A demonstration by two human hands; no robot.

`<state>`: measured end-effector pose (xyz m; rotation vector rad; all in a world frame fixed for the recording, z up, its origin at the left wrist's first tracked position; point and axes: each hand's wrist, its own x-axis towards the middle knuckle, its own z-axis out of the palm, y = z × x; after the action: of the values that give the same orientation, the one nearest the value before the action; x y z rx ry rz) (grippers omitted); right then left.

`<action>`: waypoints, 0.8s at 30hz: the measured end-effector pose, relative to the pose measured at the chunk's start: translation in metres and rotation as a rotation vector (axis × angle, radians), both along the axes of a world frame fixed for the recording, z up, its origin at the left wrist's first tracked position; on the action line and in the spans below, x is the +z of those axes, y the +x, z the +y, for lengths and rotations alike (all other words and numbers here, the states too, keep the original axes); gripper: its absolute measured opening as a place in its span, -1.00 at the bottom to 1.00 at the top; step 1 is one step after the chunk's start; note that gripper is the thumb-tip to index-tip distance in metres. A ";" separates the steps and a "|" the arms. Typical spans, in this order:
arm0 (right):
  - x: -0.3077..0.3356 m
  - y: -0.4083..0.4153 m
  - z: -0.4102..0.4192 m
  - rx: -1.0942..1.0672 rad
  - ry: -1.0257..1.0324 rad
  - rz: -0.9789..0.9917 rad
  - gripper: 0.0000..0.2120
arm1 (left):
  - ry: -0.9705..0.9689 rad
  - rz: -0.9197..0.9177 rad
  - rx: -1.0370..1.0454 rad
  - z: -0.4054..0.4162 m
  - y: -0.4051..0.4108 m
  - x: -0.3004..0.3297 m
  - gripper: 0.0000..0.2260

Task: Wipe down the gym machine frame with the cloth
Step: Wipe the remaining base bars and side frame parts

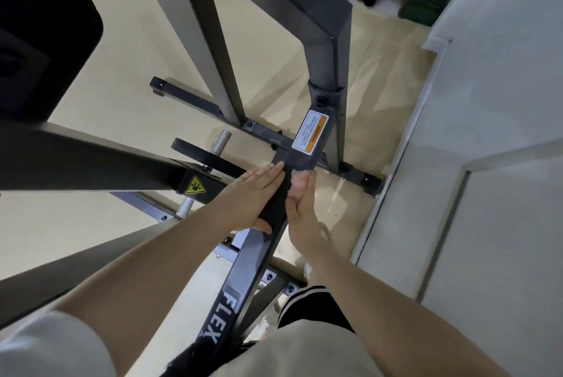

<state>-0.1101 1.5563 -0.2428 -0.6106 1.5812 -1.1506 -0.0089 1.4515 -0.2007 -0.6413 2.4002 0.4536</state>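
A dark grey gym machine frame fills the view; its sloping beam [243, 267] carries the word FLEX and runs up to a floor crossbar. A black cloth [274, 198] is draped over this beam just below an orange and white warning sticker [310, 131]. My left hand [251, 193] lies flat against the cloth's left side, fingers straight and thumb stretched under its lower edge. My right hand [300, 196] presses the cloth's right side with straight fingers, palm turned toward the beam. The cloth is sandwiched between both hands.
A thick dark arm [91, 160] with a yellow hazard label crosses from the left. A black weight plate [210, 157] and chrome pegs sit behind my left hand. A black pad [45, 26] hangs at top left. A grey wall [487, 148] stands close on the right.
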 end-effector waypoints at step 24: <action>0.009 0.096 0.069 0.493 0.195 0.875 -0.50 | 0.071 0.106 0.260 0.052 0.102 0.035 -0.40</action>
<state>-0.0137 1.6258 -0.2338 -1.3967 2.0491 -0.3370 0.0931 1.5035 -0.1656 -0.9232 2.3963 0.6943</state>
